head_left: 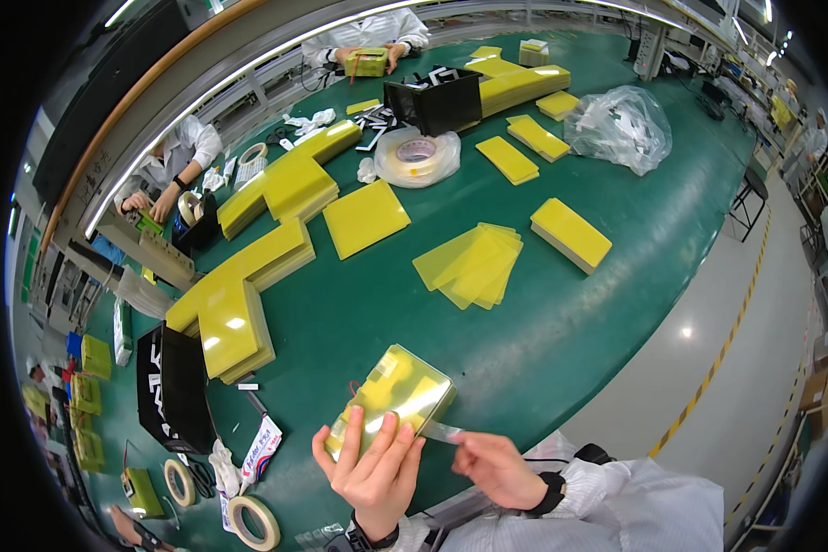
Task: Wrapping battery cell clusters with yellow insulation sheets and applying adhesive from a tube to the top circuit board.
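Note:
Close to me on the green table lies a boxy battery pack (pixel 397 386) faced with yellow sheets, tilted to the right, a thin red wire showing at its left edge. My left hand (pixel 377 465) grips it, with the fingers spread across its top and the thumb at its left side. A short strip of clear tape (pixel 440 431) runs off the pack's right side. Its free end is pinched between the thumb and fingers of my right hand (pixel 501 469).
Fanned yellow sheets (pixel 474 265) and a stack of yellow cards (pixel 570 235) lie beyond the pack. A black bin (pixel 173 386), tape rolls (pixel 253 523) and a glue tube (pixel 261 451) are at left. Clear bags (pixel 621 129) and co-workers' hands (pixel 368 61) are farther off.

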Motion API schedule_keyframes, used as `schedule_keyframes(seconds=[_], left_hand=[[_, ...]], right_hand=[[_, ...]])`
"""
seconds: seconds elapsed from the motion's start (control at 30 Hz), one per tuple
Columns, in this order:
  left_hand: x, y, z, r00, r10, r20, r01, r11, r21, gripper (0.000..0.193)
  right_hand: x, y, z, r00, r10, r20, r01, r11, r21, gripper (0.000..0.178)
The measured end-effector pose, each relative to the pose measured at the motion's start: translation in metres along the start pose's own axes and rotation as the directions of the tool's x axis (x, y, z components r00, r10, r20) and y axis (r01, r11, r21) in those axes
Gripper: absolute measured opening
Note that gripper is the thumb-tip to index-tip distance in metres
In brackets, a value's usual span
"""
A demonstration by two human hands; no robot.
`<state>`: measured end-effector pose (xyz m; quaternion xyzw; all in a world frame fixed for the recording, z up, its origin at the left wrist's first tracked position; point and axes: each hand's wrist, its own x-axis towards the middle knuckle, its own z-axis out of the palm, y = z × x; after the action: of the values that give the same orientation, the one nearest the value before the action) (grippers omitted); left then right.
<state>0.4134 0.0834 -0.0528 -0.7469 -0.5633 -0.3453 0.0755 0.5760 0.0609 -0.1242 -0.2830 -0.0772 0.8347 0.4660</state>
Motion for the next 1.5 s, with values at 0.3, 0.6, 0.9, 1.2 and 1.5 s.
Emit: schedule_keyframes(seconds=[0.3, 0.6, 0.9, 1.2, 1.5], left_hand=[[-0.002, -0.004, -0.005, 0.999, -0.032, 0.036, 0.034, 0.997, -0.064, 0.028], [-0.016, 0.019, -0.06, 0.993, -0.034, -0.11, -0.024, 0.874, -0.485, 0.019], [-0.047, 0.029, -0.066, 0.954, -0.241, -0.177, 0.133, 0.872, -0.472, 0.009], [-0.05, 0.046, -0.061, 0.947, -0.242, 0.21, 0.311, 0.534, -0.786, 0.006], [-0.069, 0.053, -0.055, 0.843, -0.442, 0.307, 0.481, 0.362, -0.799, 0.006]], right_hand=[[-0.002, -0.016, 0.004, 0.861, -0.407, 0.304, 0.4, 0.912, 0.087, 0.022], [-0.016, -0.015, 0.012, 0.619, -0.094, 0.78, 0.526, 0.788, -0.322, 0.033], [-0.032, -0.035, 0.019, 0.9, 0.019, 0.436, 0.329, 0.626, -0.707, 0.045], [-0.022, -0.062, 0.036, 0.175, 0.001, 0.985, 0.935, -0.314, -0.166, 0.029], [-0.019, -0.082, 0.054, 0.037, 0.139, 0.99, 0.941, -0.338, 0.012, 0.019]])
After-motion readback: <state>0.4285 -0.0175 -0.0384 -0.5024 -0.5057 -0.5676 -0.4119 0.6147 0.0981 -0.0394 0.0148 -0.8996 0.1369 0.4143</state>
